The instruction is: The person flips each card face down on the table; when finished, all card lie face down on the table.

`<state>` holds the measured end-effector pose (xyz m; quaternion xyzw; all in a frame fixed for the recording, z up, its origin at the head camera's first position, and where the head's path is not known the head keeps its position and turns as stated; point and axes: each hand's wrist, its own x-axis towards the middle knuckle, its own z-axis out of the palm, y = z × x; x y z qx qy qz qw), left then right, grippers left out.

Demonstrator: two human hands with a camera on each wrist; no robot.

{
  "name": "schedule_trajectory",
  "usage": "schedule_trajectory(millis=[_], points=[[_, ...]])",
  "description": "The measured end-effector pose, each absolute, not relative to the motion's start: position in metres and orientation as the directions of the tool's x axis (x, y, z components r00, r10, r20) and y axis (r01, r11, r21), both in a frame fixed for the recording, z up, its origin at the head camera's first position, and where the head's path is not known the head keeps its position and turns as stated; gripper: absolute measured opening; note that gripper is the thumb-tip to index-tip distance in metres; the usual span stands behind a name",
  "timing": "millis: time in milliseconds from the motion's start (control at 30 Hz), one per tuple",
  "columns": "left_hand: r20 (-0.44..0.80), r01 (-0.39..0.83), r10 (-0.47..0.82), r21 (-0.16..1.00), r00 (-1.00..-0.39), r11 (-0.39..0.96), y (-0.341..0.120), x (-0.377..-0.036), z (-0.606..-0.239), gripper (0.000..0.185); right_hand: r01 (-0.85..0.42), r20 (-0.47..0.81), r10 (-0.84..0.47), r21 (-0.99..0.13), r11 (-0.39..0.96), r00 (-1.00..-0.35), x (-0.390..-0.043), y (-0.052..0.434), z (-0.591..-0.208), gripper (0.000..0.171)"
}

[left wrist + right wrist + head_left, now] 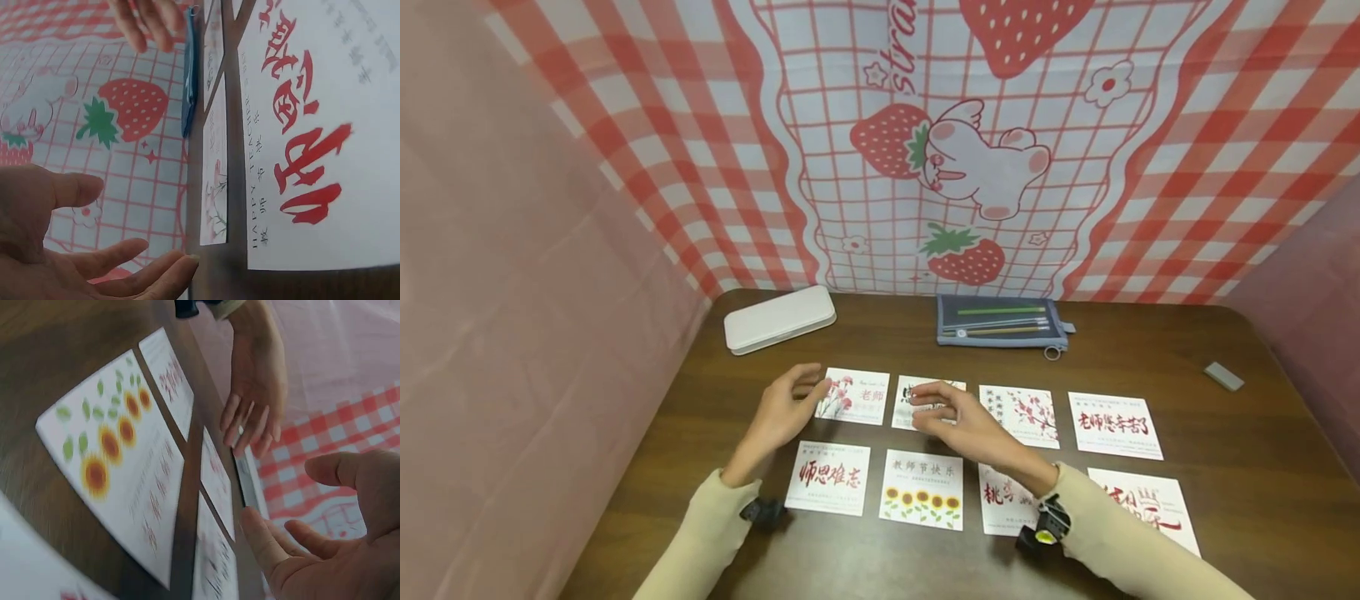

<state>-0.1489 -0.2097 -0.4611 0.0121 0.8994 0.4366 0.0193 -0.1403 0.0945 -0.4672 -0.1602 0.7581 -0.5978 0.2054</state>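
Observation:
Several square white greeting cards lie in two rows on the brown table. My left hand [781, 410], fingers loosely bent and holding nothing, hovers at the left edge of the pink-flower card [853, 398]. Below it lies a card with red calligraphy [829, 479], large in the left wrist view. My right hand [964, 425], also holding nothing, hangs over the black-lettered card [953, 390] and partly covers it. A plum-blossom card [1028, 417] is just right of that hand. The sunflower card [921, 492] lies nearer to me. My right wrist hides part of another red-lettered card [1000, 502].
A white case [780, 319] sits at the back left. At the back middle is a blue mesh pencil pouch [1000, 322] with pencils inside. A grey-white eraser [1224, 376] lies at the right. Checked strawberry cloth [880, 242] hangs behind the table.

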Motion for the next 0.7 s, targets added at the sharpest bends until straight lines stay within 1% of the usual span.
schedule_trajectory(millis=[133,233,333,500,600,700], points=[[-0.078,-0.053,0.018,0.810,-0.997,0.584,-0.214,-0.150,-0.463,0.047,0.076,-0.160,-0.493,-0.980,0.186,-0.855,-0.145,0.078,-0.474,0.058],[-0.128,-0.109,-0.001,0.843,-0.992,0.526,-0.215,-0.151,-0.465,0.045,0.128,-0.190,-0.487,-0.979,0.159,-0.853,-0.147,0.068,-0.478,0.061],[-0.162,-0.150,-0.015,0.874,-0.987,0.463,-0.216,-0.151,-0.467,0.042,0.207,-0.231,-0.471,-0.973,0.103,-0.851,-0.148,0.058,-0.480,0.061],[-0.174,-0.166,-0.017,0.899,-0.985,0.405,-0.217,-0.151,-0.467,0.042,0.341,-0.298,-0.424,-0.940,-0.028,-0.855,-0.150,0.045,-0.481,0.063],[-0.187,-0.181,-0.023,0.905,-0.982,0.386,-0.217,-0.150,-0.466,0.043,0.394,-0.329,-0.396,-0.915,-0.092,-0.857,-0.150,0.040,-0.481,0.066],[-0.197,-0.194,-0.032,0.908,-0.980,0.370,-0.216,-0.149,-0.466,0.042,0.421,-0.343,-0.383,-0.897,-0.138,-0.857,-0.150,0.035,-0.479,0.067]])
